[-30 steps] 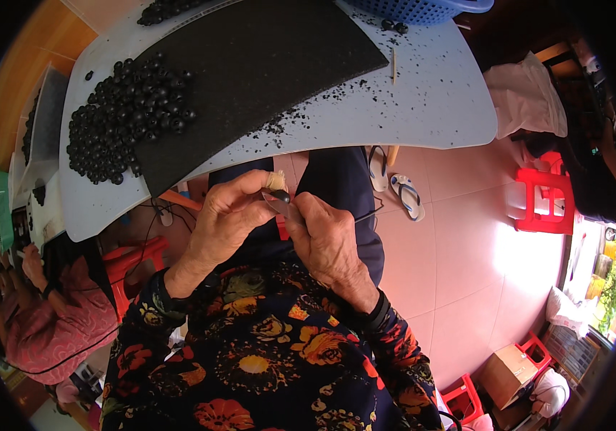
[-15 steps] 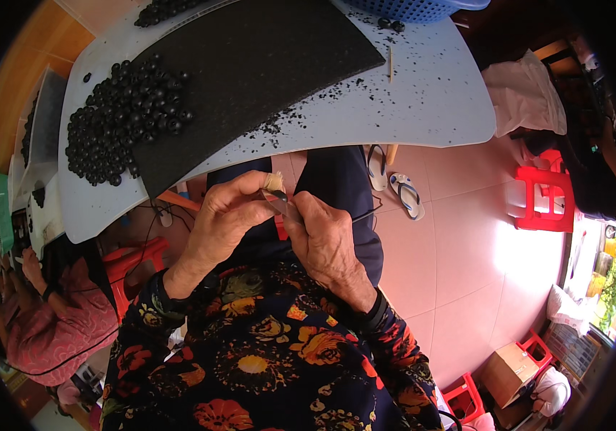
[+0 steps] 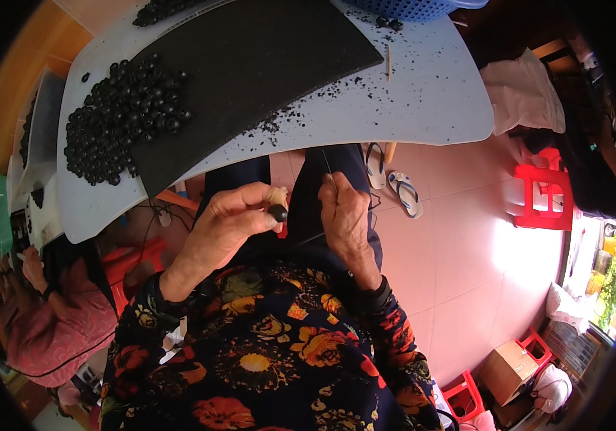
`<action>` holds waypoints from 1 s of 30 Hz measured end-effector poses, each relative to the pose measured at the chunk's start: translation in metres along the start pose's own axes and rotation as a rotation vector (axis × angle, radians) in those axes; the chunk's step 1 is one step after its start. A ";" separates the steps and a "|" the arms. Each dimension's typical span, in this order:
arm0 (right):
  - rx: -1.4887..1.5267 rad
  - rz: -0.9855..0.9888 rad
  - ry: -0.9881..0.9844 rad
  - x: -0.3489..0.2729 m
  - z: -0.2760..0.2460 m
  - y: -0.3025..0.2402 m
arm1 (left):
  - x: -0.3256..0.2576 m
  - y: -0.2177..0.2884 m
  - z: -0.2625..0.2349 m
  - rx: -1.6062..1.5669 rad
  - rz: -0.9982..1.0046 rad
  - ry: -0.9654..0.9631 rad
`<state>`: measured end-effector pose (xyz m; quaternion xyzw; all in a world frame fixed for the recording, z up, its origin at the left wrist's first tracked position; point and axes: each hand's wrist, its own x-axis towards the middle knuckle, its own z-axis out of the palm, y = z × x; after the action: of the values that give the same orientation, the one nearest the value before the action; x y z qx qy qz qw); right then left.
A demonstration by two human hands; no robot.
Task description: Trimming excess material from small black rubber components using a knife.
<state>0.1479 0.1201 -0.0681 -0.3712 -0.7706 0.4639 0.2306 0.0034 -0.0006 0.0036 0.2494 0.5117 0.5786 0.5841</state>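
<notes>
My left hand (image 3: 225,219) pinches a round black bead (image 3: 278,212) between thumb and fingers, above my lap. A pale wrap (image 3: 278,195) covers the tip of one of its fingers. To the right, apart from the bead, my right hand (image 3: 346,219) is closed round a small knife (image 3: 327,161); its thin blade points up toward the table edge and its handle is hidden in my grip. Beyond my hands a heap of similar black beads (image 3: 121,118) lies on the white table (image 3: 437,108), partly over a dark mat (image 3: 250,72).
Black shavings (image 3: 272,126) are strewn along the near table edge. A blue basket (image 3: 423,8) and a thin stick (image 3: 390,63) lie at the far right. Slippers (image 3: 404,194) and a red stool (image 3: 544,197) stand on the floor. Another person's sleeve (image 3: 63,327) shows at left.
My right hand has drawn the knife away from the bead, to the right, and turned the blade upward. The left hand keeps hold of the bead, now facing up more plainly.
</notes>
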 end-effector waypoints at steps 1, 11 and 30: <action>0.054 -0.051 0.010 -0.002 0.003 -0.001 | -0.002 0.007 0.004 0.053 -0.037 -0.007; 0.138 -0.215 -0.155 -0.019 -0.002 -0.039 | 0.007 -0.003 -0.007 0.026 0.048 0.044; -0.026 -0.163 -0.076 -0.015 0.005 -0.026 | 0.002 -0.002 0.000 0.121 0.015 0.015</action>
<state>0.1445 0.0978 -0.0475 -0.2923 -0.8125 0.4473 0.2331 0.0037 0.0008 0.0014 0.2838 0.5482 0.5528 0.5598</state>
